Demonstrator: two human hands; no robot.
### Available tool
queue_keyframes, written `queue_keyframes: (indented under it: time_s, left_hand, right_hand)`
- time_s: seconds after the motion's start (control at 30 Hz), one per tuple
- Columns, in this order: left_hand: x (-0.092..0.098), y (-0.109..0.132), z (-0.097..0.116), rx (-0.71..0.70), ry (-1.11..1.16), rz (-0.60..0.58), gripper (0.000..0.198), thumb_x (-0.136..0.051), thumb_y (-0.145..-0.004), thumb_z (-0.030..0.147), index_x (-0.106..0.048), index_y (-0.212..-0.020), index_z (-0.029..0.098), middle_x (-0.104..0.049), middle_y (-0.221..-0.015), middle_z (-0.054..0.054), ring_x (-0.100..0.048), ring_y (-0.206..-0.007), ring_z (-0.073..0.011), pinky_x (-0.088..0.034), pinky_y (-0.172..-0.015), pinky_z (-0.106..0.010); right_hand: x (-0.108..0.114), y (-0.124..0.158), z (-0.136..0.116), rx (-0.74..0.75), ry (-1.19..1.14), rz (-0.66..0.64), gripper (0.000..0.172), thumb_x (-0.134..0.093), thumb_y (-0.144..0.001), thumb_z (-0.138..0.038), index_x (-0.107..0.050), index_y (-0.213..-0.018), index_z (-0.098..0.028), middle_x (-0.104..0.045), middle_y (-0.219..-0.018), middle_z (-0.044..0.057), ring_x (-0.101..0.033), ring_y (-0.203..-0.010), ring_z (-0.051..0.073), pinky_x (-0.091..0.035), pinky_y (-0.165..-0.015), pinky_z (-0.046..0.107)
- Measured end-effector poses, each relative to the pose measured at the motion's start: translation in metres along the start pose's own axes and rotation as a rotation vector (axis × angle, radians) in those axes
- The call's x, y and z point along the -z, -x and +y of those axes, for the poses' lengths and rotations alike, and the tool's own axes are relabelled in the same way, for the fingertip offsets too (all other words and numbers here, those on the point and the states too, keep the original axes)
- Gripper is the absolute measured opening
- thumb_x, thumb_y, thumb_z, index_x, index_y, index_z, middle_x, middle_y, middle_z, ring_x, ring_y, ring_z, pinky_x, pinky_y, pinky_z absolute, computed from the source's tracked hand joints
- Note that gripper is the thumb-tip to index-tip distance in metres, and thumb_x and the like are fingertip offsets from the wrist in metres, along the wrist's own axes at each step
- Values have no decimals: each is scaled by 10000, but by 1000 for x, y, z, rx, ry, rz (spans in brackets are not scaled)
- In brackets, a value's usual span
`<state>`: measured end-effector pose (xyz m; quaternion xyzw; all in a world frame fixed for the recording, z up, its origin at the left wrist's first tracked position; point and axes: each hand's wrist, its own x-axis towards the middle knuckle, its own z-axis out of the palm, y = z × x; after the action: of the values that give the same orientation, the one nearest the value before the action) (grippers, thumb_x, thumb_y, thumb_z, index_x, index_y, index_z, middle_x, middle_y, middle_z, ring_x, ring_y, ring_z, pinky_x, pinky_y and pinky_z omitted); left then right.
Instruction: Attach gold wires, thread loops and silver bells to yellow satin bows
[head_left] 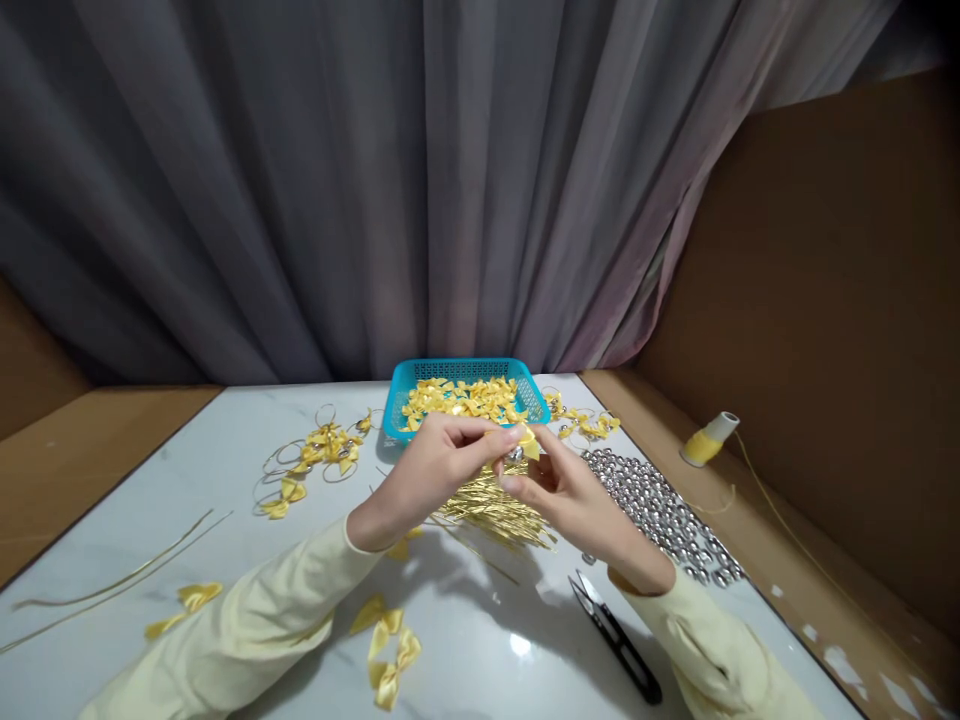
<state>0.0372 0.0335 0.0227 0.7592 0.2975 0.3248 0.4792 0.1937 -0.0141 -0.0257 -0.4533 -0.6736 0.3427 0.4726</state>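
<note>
My left hand [435, 465] and my right hand [570, 490] meet above the middle of the white table [210, 470]. Both pinch a small yellow ribbon bow [528, 441] with a silver bell just under it. Below the hands lies a bundle of gold wire ties [495, 508]. Behind them a blue plastic basket [457, 372] holds several yellow bows. Both arms wear pale yellow sleeves.
A heap of silver bells [660, 510] lies to the right, black thread snips [615, 635] near the front. Finished bows on gold loops [315, 450] sit at left, loose bows [390, 650] in front. A yellow thread spool [709, 438] rests on the brown ledge. Curtain behind.
</note>
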Motion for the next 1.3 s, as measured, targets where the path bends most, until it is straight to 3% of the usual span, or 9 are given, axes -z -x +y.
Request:
queue_keyframes:
  time_s: [0.07, 0.2, 0.6, 0.83, 1.0, 1.3]
  left_hand:
    - [0, -1, 0, 22, -6, 5, 374, -556, -812, 316, -449, -491, 157, -293, -466, 67, -230, -450, -71, -167, -432, -246]
    - [0, -2, -3, 57, 5, 8, 412, -557, -807, 353, -411, -472, 165, -264, -450, 68, -219, -453, -79, -153, -437, -259]
    - [-3, -1, -6, 94, 187, -13, 385, -555, -805, 336, -423, -489, 158, -326, -477, 58, -249, -432, -62, -175, -415, -231]
    - [7, -2, -1, 108, -59, -72, 391, -514, -821, 373, -428, -504, 163, -348, -452, 57, -300, -436, -73, -220, -427, -218]
    - [4, 0, 5, 124, -131, -99, 406, -482, -829, 396, -394, -504, 168, -309, -467, 60, -273, -432, -72, -196, -412, -219]
    - [0, 3, 10, 56, -180, -51, 421, -450, -829, 394, -319, -492, 178, -230, -506, 58, -213, -475, -84, -176, -427, -233]
  right_hand:
    - [-2, 0, -1, -55, -141, -77, 299, -508, -827, -458, -560, -844, -164, -512, -622, -13, -366, -489, 85, -286, -462, 227]
    - [-1, 2, 1, -164, -306, -123, 402, -484, -819, -500, -527, -610, -160, -279, -403, -88, -219, -382, 60, -173, -402, 221]
    - [-7, 0, 5, -183, -386, -108, 429, -526, -773, -538, -487, -566, -164, -233, -414, -97, -166, -390, 54, -121, -406, 223]
    - [15, -4, 4, -62, -174, -145, 331, -489, -822, -506, -477, -821, -175, -430, -535, -61, -363, -471, 80, -264, -461, 217]
    - [11, 0, -3, -25, 41, -26, 283, -551, -798, -450, -470, -776, -180, -316, -525, -86, -269, -465, 72, -215, -433, 217]
    - [6, 5, -9, 113, 242, 93, 210, -567, -809, -386, -500, -788, -189, -346, -522, -76, -308, -467, 76, -234, -444, 233]
